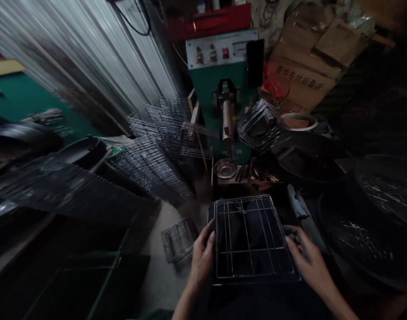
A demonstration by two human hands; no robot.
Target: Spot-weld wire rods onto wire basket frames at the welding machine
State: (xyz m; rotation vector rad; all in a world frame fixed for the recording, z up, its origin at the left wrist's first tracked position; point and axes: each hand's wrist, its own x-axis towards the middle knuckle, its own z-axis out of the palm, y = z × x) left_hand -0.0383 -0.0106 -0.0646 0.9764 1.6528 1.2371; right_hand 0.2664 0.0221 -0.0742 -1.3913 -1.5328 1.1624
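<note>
A rectangular wire rack (252,251) with thin crossing rods lies roughly level over my lap, held from both sides. At its left edge, my left hand (202,253) is closed with the thumb and fingers on the frame. On the opposite edge my right hand (302,251) grips the wire, its fingers partly hidden in shadow. In front stands a green machine (203,82) with a grey control panel (235,48) and a metal electrode arm (227,120). Smaller wire frames (178,240) rest on the floor, left of my left hand.
Stacked wire grids (157,146) lean left of the machine. More wire frames (258,126) hang on its right. A metal bowl (225,169) sits on the ledge below the arm. Dark basins with metal rods (365,238) stand at right. A cardboard box (306,66) is behind.
</note>
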